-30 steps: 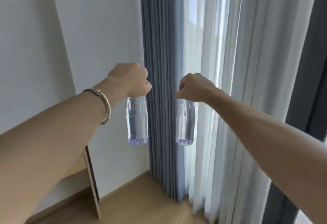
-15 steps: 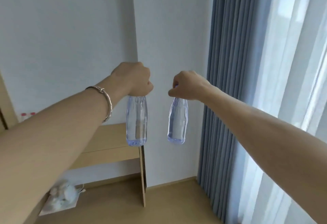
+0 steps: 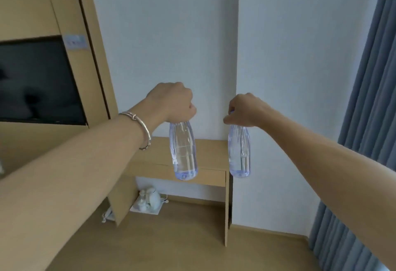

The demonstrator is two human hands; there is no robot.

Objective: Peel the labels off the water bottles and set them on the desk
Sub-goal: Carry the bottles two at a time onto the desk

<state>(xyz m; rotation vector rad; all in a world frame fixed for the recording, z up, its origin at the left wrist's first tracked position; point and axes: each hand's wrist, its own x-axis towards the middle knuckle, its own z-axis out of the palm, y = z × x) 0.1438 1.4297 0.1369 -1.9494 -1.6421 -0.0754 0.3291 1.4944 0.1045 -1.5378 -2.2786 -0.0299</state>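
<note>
Two clear water bottles hang upright in the air, each held by its top. My left hand (image 3: 173,101) is closed around the neck of the left bottle (image 3: 183,153). My right hand (image 3: 246,110) pinches the cap of the right bottle (image 3: 239,155). Both bottles look bare, with no label visible on them. They hang in front of and above a small light wooden desk (image 3: 210,153) that stands against the white wall. The caps are hidden by my fingers.
A dark screen (image 3: 36,82) is set in a wooden panel at the left. A white bundle on a white sheet (image 3: 150,202) lies on the wooden floor under the desk. Blue-grey curtains (image 3: 368,120) hang at the right.
The view has swung left, away from the curtains and window, and the desk and screen have come into sight. Both hands keep holding their bottles out in front.
</note>
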